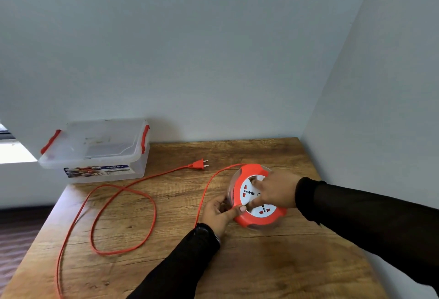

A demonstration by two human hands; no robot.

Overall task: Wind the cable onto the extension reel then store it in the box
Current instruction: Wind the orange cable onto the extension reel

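Clear lidded storage box (95, 150), red latches, set at table's (261, 263) far left corner; contents not discernible. Orange cable (123, 218) looped loose across table, plug (199, 164) unwound. Orange-white extension reel (257, 200) gripped at rim by left hand (219, 214); its centre pinched by right hand (276, 189).

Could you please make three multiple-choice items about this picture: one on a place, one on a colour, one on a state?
1. Where does the plug lie?
A. inside the box
B. on the table, right of the box
C. on the floor

2. What colour is the cable?
A. orange
B. black
C. white

3. In what state is the box?
A. lid off
B. lid on
C. tipped over

Key: 1 B, it rests on the table beside the box. 2 A, it matches the reel. 3 B, the clear lid sits between red clips.
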